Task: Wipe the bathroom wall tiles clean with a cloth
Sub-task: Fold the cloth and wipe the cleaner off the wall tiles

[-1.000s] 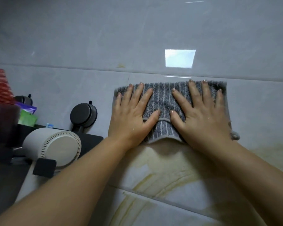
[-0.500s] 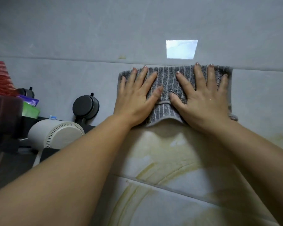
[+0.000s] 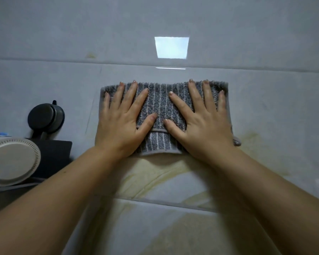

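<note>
In the head view, the left hand (image 3: 118,124) and right hand (image 3: 203,126) lie flat and side by side, fingers spread, pressing the striped cloth (image 3: 160,102) against the wall tiles (image 3: 274,107). Half a second ago the cloth's top edge met the grout line (image 3: 44,60) above the fingertips. It now sits lower, which suggests a downward stroke toward the yellow smears (image 3: 155,173) below the wrists, not yet wiped.

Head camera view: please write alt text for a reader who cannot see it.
The left hand and right hand press a grey striped cloth flat against grey wall tiles. Yellowish smears streak the tiles below it.
</note>
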The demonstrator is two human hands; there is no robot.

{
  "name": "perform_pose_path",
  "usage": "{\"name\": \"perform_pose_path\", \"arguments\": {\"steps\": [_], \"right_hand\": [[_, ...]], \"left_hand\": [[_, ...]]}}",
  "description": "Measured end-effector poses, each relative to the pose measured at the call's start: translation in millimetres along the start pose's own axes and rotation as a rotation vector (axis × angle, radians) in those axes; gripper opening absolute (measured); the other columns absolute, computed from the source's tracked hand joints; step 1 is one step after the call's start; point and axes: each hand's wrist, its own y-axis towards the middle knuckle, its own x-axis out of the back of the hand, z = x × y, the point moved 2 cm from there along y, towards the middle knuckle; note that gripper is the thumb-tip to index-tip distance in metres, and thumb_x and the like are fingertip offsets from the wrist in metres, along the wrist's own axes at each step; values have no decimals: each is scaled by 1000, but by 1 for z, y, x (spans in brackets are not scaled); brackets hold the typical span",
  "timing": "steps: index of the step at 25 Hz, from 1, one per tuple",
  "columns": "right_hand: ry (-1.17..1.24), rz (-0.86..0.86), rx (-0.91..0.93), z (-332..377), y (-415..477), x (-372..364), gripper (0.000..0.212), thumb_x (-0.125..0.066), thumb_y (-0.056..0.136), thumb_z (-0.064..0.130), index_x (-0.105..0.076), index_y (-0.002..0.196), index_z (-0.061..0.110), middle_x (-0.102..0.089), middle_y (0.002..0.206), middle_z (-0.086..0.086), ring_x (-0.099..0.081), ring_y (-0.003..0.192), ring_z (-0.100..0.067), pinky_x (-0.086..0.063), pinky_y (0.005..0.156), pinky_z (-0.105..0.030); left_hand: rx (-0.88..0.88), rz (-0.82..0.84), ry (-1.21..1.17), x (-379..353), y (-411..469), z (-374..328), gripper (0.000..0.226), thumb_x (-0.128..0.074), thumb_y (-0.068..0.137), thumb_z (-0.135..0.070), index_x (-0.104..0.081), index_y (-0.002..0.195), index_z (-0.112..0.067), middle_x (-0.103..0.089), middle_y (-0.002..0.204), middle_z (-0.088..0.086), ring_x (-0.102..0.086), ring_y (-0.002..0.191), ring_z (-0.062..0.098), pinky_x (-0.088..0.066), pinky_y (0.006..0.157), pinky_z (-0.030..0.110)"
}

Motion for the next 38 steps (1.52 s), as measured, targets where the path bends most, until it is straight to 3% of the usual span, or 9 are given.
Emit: {"name": "perform_pose_path", "arguments": {"steps": [7,14,24,31,38], "right_hand": [[-7,-36,-70,-77,-14,8,71,-15,85,75,-11,150,50,-1,164,2,5,150,-24,3,119,-53],[-16,-48,-178,-194,-53,20,67,-18,87,72,-15,150,49,-4,164,5,5,150,-21,1,120,-52],[-26,-37,-266,-300,-106,30,67,-15,87,72,-11,150,48,-3,164,5,6,150,-17,2,120,-52],[-31,-47,-283,-292,-150,21,67,-19,90,67,-14,152,41,-4,164,1,5,150,-22,1,120,-54],[-12,-78,-239,-220,-146,12,70,-26,89,64,-20,153,35,-9,163,-5,0,150,-28,0,118,-55]], "left_hand": [[-56,5,-27,-12,26,-75,74,-11,91,-69,-15,157,-36,-8,167,-6,-1,154,18,2,124,46],[-177,15,-71,-33,52,-195,74,-12,91,-70,-12,158,-36,-4,167,-4,2,154,21,3,123,48],[-268,41,-93,-48,53,-316,71,-17,97,-66,-9,159,-32,-1,168,-1,7,154,24,5,123,50],[-328,-10,-93,-53,5,-320,70,-18,96,-64,-25,157,-30,-19,165,3,-10,153,27,-4,123,50],[-332,-50,-48,-43,-20,-250,67,-29,96,-62,-35,154,-28,-28,162,4,-20,151,28,-14,122,52]]}}
